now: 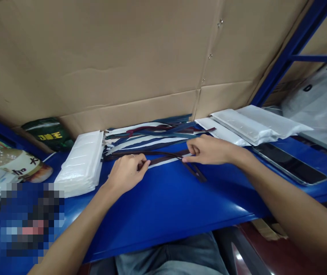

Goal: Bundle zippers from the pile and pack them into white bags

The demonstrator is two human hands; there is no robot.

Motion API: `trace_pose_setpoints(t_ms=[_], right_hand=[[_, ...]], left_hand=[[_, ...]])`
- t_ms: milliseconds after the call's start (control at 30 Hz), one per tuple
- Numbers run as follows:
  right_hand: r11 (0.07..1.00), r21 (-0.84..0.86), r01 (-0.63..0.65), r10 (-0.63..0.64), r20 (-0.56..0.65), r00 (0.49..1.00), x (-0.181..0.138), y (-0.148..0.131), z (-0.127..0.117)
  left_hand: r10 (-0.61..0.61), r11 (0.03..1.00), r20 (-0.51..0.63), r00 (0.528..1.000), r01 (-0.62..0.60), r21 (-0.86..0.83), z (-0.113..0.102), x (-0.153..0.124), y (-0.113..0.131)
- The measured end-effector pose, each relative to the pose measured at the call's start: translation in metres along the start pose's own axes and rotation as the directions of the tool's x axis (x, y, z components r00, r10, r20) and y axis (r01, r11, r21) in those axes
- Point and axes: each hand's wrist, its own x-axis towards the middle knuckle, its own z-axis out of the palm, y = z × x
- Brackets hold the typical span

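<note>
- Head cam: brown strip [163, 159] lies on blue table [163, 208] btwn my hands, just in front of the strip pile [149, 140], a white strip along its near edge.
- R hand [209, 149]: thumb + forefinger closed on brown strip's R part; can't tell if dark strand [157, 152] is in the pinch too.
- L hand [127, 170]: fingers curled at the L end, well apart from R; can't tell if they're clamped or just resting.
- Handling, my guess: v. light, thin, limp, prob. not fragile; bends easily, so might twist or slide on the smooth top.
- Best hold, I'd say: flat pinch nr each end, light tension btwn; a mid-grab would let ends flop. Watch for tangling w/ dark strand.
</note>
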Motion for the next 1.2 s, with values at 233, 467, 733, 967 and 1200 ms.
trace_pose_setpoints(t_ms=[233, 467, 733, 967, 1200], right_hand=[[0.959, 0.249, 0.135, -0.204, 0.274, 0.94, -0.006, 0.001, -0.002], [0.953, 0.225, 0.201, -0.189, -0.072, 0.979, -0.001, -0.015, -0.002], [0.873, 0.106, 0.475, -0.414, -0.352, 0.84, 0.004, -0.021, 0.012], [0.867, 0.359, 0.345, -0.329, -0.106, 0.938, -0.004, -0.062, 0.025], [0.699, 0.346, 0.626, -0.502, -0.387, 0.774, 0.001, -0.069, 0.04]], left_hand=[[0.015, 1.0, -0.005, 1.0, -0.015, -0.021, 0.003, -0.001, 0.002], [0.036, 0.992, -0.174, 0.984, -0.056, -0.114, 0.001, 0.0, 0.007], [0.104, 0.979, -0.181, 0.978, -0.133, -0.156, 0.007, -0.002, 0.007], [0.419, 0.889, -0.145, 0.896, -0.438, -0.137, 0.009, -0.001, 0.016], [0.501, 0.864, -0.085, 0.861, -0.491, 0.114, 0.013, -0.001, 0.017]])
